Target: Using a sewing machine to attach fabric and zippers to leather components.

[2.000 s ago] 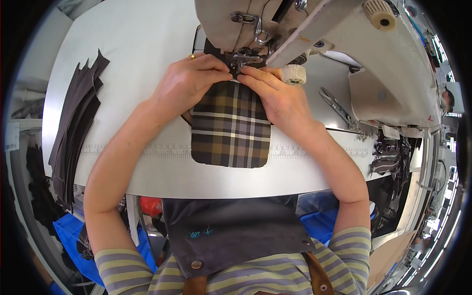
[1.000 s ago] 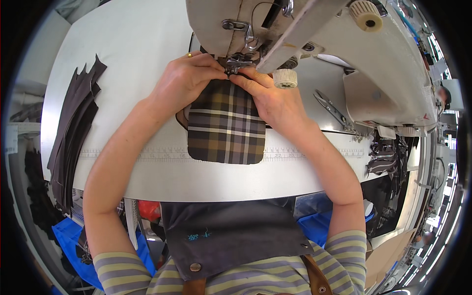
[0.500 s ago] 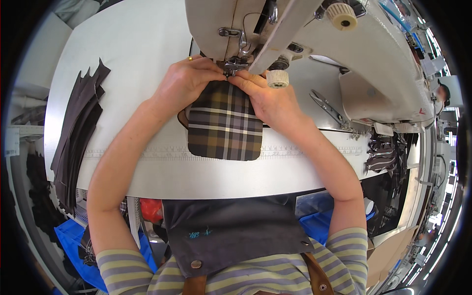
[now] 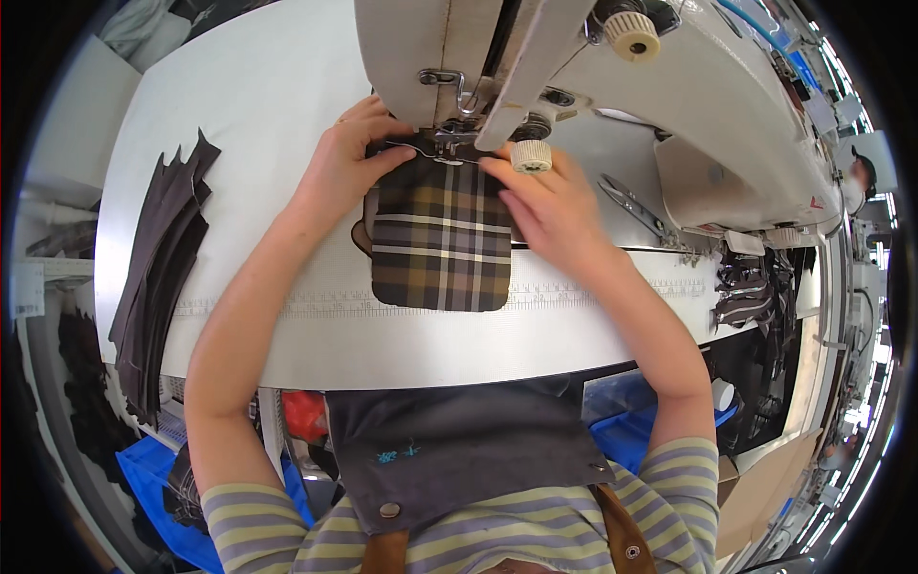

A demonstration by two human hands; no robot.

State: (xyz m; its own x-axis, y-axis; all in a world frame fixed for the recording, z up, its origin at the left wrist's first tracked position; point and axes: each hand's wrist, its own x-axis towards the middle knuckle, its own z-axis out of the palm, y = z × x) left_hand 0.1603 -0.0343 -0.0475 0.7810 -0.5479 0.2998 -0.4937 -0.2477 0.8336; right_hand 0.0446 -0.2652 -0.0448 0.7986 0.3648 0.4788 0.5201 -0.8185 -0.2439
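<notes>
A plaid fabric piece point(image 4: 440, 244) in brown, black and white lies under the presser foot point(image 4: 449, 134) of a white sewing machine point(image 4: 708, 105), with a darker layer showing along its left side. My left hand point(image 4: 349, 158) pinches the top left edge, thumb near a thin pale line crossing beside the foot. My right hand point(image 4: 550, 206) has its fingers bent onto the top right edge beside the ridged knob point(image 4: 531, 156); its fingertips are slightly blurred.
Dark cut fabric strips point(image 4: 158, 268) are stacked at the left. Metal scissors point(image 4: 631, 206) lie right of my hand, with bundled dark pieces point(image 4: 741, 287) beyond. A ruler scale point(image 4: 316, 306) crosses the table point(image 4: 316, 354). Blue bins point(image 4: 153, 478) sit below; another person point(image 4: 856, 177) appears far right.
My hands have drawn apart from beside the presser foot, left hand leftward and right hand rightward and slightly down, uncovering more of the piece's top edge. The view has shifted slightly.
</notes>
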